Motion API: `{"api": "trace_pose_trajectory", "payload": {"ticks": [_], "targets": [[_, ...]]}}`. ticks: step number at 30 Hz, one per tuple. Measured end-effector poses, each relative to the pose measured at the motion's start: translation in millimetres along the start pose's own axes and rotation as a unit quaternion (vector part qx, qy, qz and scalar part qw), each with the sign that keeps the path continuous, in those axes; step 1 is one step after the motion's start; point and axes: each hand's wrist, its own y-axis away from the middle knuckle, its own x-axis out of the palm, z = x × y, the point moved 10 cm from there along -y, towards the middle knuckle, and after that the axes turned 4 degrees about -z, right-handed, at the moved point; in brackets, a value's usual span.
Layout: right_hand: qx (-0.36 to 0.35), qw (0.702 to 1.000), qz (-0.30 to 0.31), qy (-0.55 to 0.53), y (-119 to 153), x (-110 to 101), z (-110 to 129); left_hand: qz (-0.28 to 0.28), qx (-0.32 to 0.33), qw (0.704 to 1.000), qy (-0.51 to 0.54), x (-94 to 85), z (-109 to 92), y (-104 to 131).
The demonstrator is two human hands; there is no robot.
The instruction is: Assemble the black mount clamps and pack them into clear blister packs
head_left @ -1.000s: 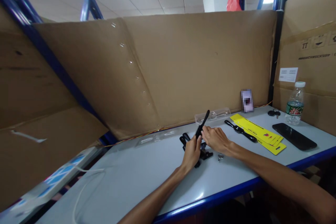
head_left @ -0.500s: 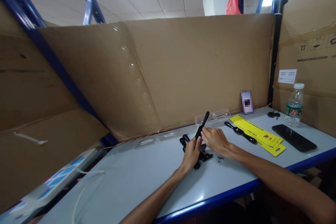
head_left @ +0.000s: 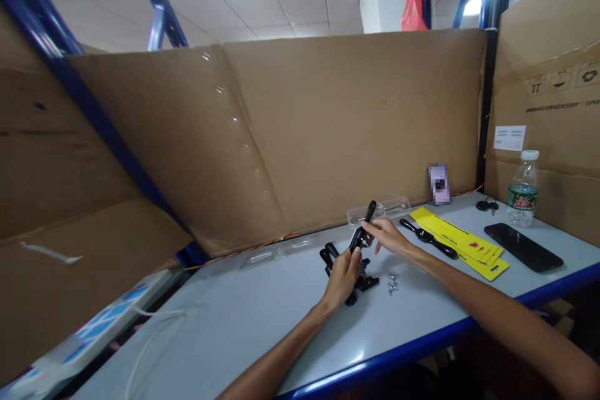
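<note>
My left hand [head_left: 343, 278] is closed around the lower part of a black spokeshave [head_left: 359, 237], which tilts up and to the right above the table. My right hand [head_left: 387, 236] has its fingertips pressed against the spokeshave's middle, just below the upper handle; any small part between them is hidden. Beneath and behind my left hand lies a pile of black spokeshave parts [head_left: 368, 282], partly covered. Several small silver screws [head_left: 392, 287] lie to the right of this pile. Another black spokeshave [head_left: 427, 237] rests farther right, beside yellow cards [head_left: 462, 237].
Clear plastic packaging [head_left: 396, 207] lies at the back against the cardboard wall [head_left: 351, 119]. On the right are a black phone [head_left: 522, 247], a water bottle [head_left: 523, 194] and keys [head_left: 487, 205]. A white cable [head_left: 157, 313] and power strip [head_left: 107, 322] are at the left.
My right hand has shifted slightly up along the spokeshave, and its fingers have straightened somewhat. More of the silver screws now shows. My left hand keeps its hold.
</note>
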Motion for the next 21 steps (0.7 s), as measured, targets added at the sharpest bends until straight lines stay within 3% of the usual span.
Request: {"api": "trace_pose_trajectory", "payload": {"ticks": [9,21], "targets": [[0.014,0.997,-0.001,-0.072,2.9,0.6,2.5,0.011,0.006,1.0,0.016,4.6,-0.1,1.8],[-0.001,0.997,-0.019,-0.072,2.4,-0.8,2.4,-0.059,0.077,0.99,-0.102,-14.1,-18.3,1.5]]}}
